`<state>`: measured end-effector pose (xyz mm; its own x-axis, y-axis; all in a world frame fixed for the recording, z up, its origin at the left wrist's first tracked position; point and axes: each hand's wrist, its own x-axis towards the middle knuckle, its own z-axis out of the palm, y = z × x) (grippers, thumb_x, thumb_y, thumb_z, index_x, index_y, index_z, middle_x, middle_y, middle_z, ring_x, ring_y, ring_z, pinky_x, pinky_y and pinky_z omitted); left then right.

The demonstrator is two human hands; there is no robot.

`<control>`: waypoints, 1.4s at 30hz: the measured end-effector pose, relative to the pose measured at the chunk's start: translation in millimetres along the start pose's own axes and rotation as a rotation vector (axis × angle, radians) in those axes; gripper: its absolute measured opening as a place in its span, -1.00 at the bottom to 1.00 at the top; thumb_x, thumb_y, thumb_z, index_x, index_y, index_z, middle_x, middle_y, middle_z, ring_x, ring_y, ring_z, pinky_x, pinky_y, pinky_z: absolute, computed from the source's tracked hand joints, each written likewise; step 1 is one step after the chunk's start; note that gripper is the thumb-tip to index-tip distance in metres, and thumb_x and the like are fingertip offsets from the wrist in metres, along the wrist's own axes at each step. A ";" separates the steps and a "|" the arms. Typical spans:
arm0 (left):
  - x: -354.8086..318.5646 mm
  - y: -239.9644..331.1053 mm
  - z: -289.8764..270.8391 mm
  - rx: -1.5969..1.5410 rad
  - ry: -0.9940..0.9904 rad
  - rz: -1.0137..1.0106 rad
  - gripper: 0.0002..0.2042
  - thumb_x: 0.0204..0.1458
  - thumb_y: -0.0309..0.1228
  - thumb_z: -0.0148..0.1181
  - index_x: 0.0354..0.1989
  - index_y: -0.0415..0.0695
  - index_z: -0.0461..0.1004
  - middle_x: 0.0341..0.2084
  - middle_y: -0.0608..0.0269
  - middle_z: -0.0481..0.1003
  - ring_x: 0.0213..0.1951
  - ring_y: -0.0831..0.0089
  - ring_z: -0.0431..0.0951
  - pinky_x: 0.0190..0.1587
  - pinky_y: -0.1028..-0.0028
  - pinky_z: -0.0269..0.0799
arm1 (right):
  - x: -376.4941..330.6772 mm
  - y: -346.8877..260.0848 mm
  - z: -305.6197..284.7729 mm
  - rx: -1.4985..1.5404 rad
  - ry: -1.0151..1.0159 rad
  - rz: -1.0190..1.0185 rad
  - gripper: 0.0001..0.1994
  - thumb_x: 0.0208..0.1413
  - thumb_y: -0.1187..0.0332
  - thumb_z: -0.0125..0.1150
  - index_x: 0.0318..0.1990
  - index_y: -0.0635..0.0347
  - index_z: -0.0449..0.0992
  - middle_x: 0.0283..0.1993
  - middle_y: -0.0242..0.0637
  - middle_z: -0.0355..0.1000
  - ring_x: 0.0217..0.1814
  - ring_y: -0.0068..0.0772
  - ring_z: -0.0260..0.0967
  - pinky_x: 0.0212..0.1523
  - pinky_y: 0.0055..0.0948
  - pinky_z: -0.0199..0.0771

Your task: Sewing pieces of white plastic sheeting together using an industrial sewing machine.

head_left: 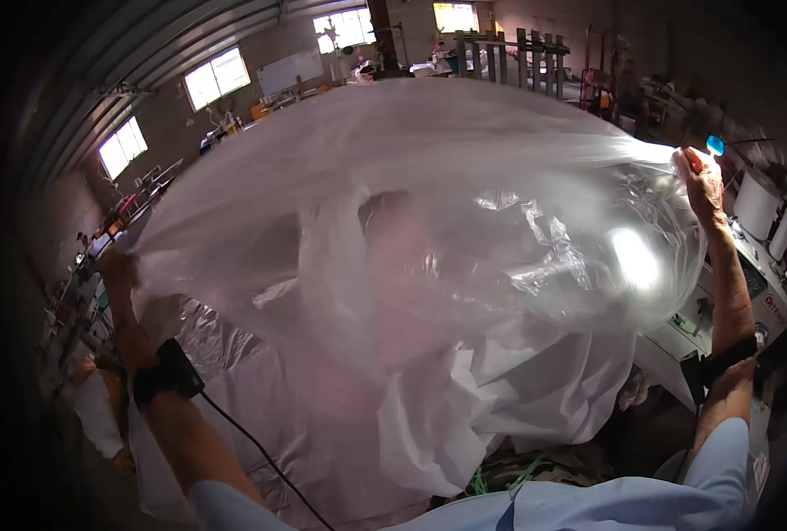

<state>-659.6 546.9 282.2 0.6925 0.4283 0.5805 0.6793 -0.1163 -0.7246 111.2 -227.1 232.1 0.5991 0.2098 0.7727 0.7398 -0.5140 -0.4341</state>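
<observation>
A large translucent plastic sheet (500,142) is stretched wide between my raised hands and billows across the middle of the view. At the far right, my right hand (703,186) pinches the sheet's edge, with the film pulled taut from the fingertips. Lower on the left, my left hand (117,273) is closed at the other end of the sheet; its fingers are dim and partly blurred. Beneath the film hangs white, creased sheet material (447,416), spread down toward my lap. How the two layers join is hidden by folds and glare.
A white sewing machine (761,296) stands at my right, with a white thread cone (756,205) behind it. Black straps circle both forearms, and a black cable (265,456) trails from the left strap. Upright slats (522,57) and cluttered workbenches line the background.
</observation>
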 end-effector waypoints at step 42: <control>-85.7 113.5 -105.8 -1.418 -0.092 -0.472 -0.75 0.12 -0.31 0.19 -0.07 -0.12 0.57 -0.53 0.36 0.53 -0.51 0.64 0.44 -0.43 0.56 0.36 | -22.7 -134.7 93.9 0.321 -0.762 0.049 -0.61 0.30 0.12 0.06 -0.16 0.35 0.56 -0.42 -0.28 0.53 -0.66 -0.49 0.46 -0.60 -0.55 0.51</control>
<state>-616.2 402.1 189.6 0.3675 0.7205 0.5881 0.5324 -0.6814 0.5022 26.7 -84.5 229.5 0.5911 0.7589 0.2733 0.6895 -0.2995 -0.6594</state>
